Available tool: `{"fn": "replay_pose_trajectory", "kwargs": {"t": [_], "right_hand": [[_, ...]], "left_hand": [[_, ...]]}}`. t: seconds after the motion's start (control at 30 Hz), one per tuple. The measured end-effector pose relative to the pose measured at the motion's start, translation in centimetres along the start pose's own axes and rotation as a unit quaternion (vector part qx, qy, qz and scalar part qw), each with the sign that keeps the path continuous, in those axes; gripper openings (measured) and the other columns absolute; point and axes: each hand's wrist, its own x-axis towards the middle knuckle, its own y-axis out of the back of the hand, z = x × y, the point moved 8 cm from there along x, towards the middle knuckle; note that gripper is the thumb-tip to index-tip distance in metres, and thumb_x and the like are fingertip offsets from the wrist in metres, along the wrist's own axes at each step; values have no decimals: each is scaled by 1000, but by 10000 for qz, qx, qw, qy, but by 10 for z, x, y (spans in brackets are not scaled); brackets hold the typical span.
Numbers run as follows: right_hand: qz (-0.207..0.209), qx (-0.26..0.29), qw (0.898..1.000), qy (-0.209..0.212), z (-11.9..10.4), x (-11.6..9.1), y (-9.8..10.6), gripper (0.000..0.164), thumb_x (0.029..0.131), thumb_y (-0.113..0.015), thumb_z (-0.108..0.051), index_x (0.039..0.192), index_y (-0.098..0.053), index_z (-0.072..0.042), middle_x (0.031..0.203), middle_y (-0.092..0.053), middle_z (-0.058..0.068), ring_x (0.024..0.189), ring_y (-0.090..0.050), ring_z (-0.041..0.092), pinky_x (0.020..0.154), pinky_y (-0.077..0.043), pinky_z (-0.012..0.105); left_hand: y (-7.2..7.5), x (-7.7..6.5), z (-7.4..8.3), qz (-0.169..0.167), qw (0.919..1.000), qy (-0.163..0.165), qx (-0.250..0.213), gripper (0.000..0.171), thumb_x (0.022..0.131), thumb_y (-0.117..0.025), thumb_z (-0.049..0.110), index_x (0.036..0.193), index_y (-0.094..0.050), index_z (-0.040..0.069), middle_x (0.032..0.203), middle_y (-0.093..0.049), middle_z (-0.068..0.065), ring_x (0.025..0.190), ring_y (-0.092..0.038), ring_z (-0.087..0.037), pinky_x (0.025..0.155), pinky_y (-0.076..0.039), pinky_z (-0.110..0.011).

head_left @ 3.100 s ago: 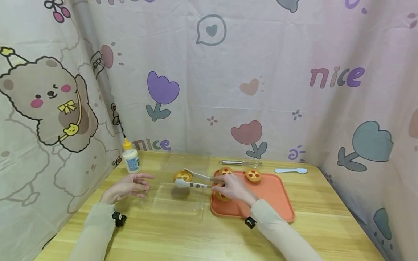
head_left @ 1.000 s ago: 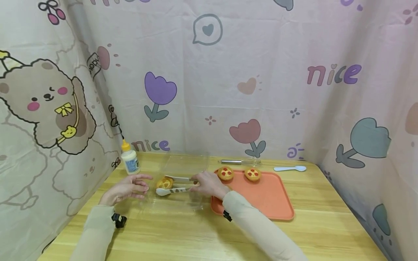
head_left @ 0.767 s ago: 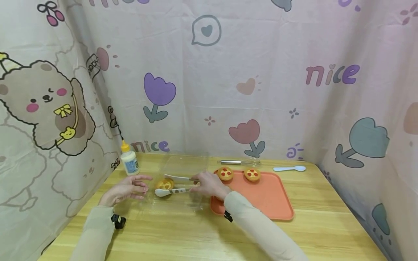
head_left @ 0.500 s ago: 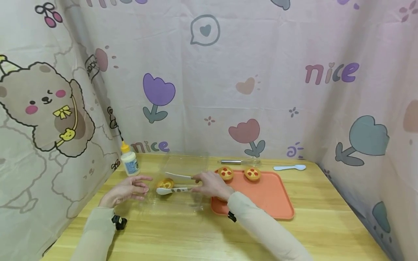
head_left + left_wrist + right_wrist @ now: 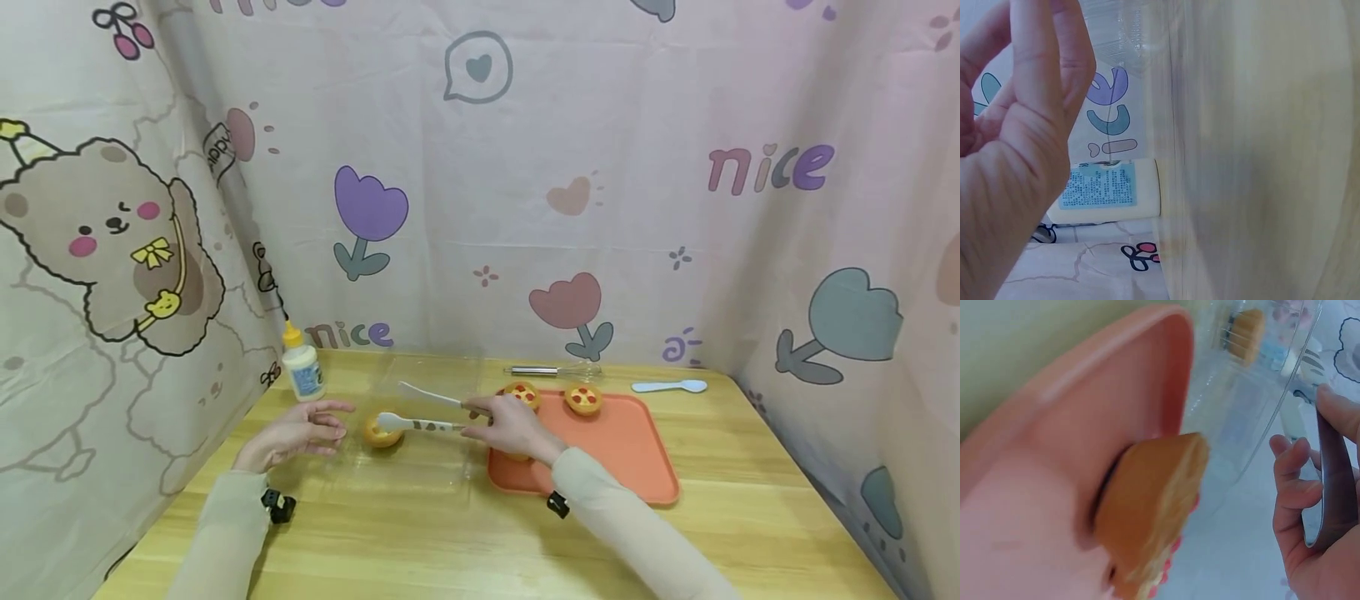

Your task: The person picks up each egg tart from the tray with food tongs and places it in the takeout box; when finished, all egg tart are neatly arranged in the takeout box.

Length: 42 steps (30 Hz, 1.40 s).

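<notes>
My right hand holds tongs with white tips and a metal bend, their arms spread apart and nothing pinched between them. Below the nearer tip sits a toy mini pizza, in the left part of the transparent plastic box. In the right wrist view it shows through the clear wall as a brown piece. My left hand hovers at the box's left side, fingers loosely bent and holding nothing. More mini pizzas lie on the orange tray; my right hand partly hides some.
A glue bottle with a yellow cap stands at the back left, behind my left hand. A whisk and a pale blue spoon lie behind the tray. Printed curtains enclose the wooden table.
The tongs carried the mini pizza left and down into the box. They have since spread and drawn up and right, away from it. My left hand stays in place.
</notes>
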Motion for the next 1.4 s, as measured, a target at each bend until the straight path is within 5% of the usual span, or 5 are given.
{"fn": "replay_pose_trajectory", "kwargs": {"t": [0.3,0.57,0.93,1.1,1.4], "right_hand": [[17,757,9970,-125,26,-18,15,46,92,-69,-36,130,-64,-11,90,-71,9,42,-28,3,41,-28,18],[77,798,9961,-377,48,-37,31,45,90,-69,-40,129,-65,-17,118,-71,6,68,-52,6,61,-45,20],[302,957,9911,-877,83,-62,49,49,89,-71,-40,132,-63,-20,54,-34,-5,43,-24,5,40,-28,18],[442,901,9911,-878,90,-69,61,50,88,-71,-42,131,-64,-17,91,-72,4,49,-30,3,46,-34,18],[404,920,9902,-971,100,-83,71,53,90,-68,-44,134,-61,-15,124,-69,9,108,-67,23,86,-58,36]], "left_hand": [[0,0,1,33,10000,27,-73,61,94,-61,2,146,-30,-7,107,-60,-10,96,-65,-24,87,-60,-44],[-1,-2,1,-27,9999,4,-130,59,94,-60,1,145,-31,-7,108,-60,-12,97,-64,-24,90,-58,-48],[-2,-1,1,-42,10000,5,-61,57,94,-61,3,144,-35,-5,105,-60,-5,99,-63,-25,91,-57,-51],[-2,-1,1,-31,10000,5,-85,57,93,-61,2,144,-35,-5,105,-60,-6,98,-63,-24,91,-57,-52],[-1,-1,0,-21,9999,58,-92,52,93,-62,3,141,-42,0,110,-59,-15,98,-64,-26,88,-59,-47]]}}
